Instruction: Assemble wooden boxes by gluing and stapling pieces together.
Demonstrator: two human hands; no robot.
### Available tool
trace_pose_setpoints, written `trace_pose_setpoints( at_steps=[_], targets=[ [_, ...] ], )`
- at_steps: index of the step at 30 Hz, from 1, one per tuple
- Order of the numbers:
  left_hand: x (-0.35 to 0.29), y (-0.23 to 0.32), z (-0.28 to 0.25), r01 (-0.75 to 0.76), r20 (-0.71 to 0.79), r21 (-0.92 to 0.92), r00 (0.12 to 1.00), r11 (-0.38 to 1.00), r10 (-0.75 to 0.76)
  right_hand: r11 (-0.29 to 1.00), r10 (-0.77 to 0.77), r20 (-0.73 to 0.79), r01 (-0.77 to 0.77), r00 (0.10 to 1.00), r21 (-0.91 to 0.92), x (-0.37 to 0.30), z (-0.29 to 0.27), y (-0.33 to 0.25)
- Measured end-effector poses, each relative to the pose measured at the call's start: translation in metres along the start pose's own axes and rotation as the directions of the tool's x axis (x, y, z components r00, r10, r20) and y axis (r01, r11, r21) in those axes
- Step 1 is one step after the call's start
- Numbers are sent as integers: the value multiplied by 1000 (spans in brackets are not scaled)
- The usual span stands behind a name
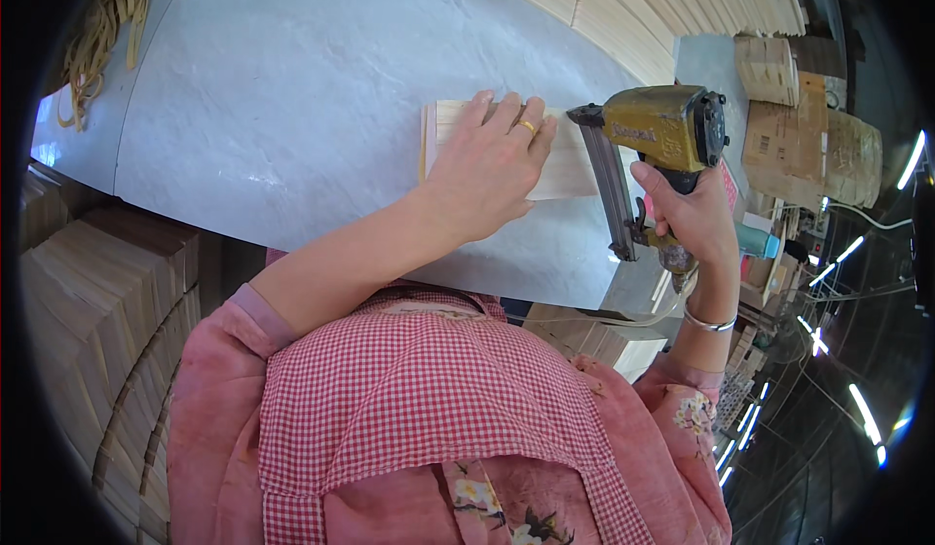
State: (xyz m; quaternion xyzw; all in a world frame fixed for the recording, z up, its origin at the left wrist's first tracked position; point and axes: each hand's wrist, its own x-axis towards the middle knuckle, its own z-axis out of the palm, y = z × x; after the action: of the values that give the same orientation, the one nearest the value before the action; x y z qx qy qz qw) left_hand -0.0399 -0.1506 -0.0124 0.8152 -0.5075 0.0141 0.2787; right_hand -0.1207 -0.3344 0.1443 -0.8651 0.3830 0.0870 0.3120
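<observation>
A pale wooden board (570, 170) lies on the table, with a thin strip (426, 146) of wood along its left end. Across the board's width spans my left hand (492, 160), fingertips over the far edge and thumb by the near edge, gripping it. My right hand (693, 209) is wrapped round the black handle of a yellow pneumatic staple gun (654, 126). The gun's nose (582, 114) is at the board's far edge, close to its right end; whether it touches the wood, I cannot tell. Its long dark magazine (614, 189) slants toward me over the table's right side.
Stacked wooden boards (623, 9) line the table's far side. A bundle of tan straps (107, 34) hangs at the far left. More wood stacks (107, 321) stand left below the table (273, 116). An air hose (638, 321) trails under the gun; cardboard boxes (789, 141) stand at right.
</observation>
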Motion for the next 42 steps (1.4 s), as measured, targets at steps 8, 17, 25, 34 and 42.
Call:
trace_pose_setpoints(
  at_steps=[8, 17, 25, 34, 42],
  targets=[
    [-3, -2, 3, -1, -27, -19, 1000, 1000, 0, 993, 13, 87, -3, 996, -118, 23, -15, -13],
    [-2, -4, -2, -18, 40, -49, 999, 999, 20, 1000, -11, -193, 13, 981, 11, -12, -25, 39],
    [-38, -49, -78, 351, 267, -585, 935, 731, -234, 866, -254, -473, -19, 844, -499, -40, -7, 262],
    [-223, -63, -114, 352, 351, -916, 474, -192, -808, 914, -75, -256, -36, 964, -403, -18, -11, 309],
    [-465, 50, -100, -54, 333, -935, 217, -351, -918, 776, -539, -137, 426, 831, -465, 212, -67, 303]
  ],
)
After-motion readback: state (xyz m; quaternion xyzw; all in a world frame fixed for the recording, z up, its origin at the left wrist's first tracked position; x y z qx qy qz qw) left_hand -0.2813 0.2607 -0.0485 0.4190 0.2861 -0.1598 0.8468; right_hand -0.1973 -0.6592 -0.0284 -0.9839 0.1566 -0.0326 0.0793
